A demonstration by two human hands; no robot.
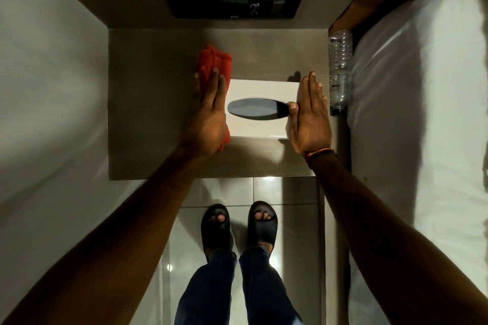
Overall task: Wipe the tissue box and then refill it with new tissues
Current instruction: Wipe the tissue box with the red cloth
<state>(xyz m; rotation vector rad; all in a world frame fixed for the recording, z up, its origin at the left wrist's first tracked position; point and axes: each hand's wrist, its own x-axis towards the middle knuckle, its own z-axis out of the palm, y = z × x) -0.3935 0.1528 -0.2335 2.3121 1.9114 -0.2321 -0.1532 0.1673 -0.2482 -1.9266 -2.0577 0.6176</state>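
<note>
Fingers (219, 87) on the left hand (208, 116) are out straight and close together, flat on a red cloth (215, 59) and pressing it against the left end of the tissue box (260, 88). Nothing is curled there, just an open palm pushing in from the side, with the left arm reaching long and straight from the lower left.

At the box's other end the right hand (311, 121) does the same: palm turned inward, fingers straight and together, laid against the right end. The right thumb (292, 106) comes over onto the box's top, its tip touching the right tip of the dark oval opening. A thin orange band (320, 152) sits at that wrist.

So the box is sandwiched between two flat hands, white top up, lying flat near the middle of the grey desk (158, 119). The cloth bunches up beyond the box's far left corner, and a fold of it shows under the left palm by the near left corner.

Right of the box, past the right hand, a clear plastic bottle (340, 60) sits in the gap beside a white bed (422, 126). Beyond the box there is a black panel (232, 0) on the wall. On the near side of the box, past the desk edge, two feet in dark sandals (215, 224) stand on a glossy tiled floor (182, 243).
</note>
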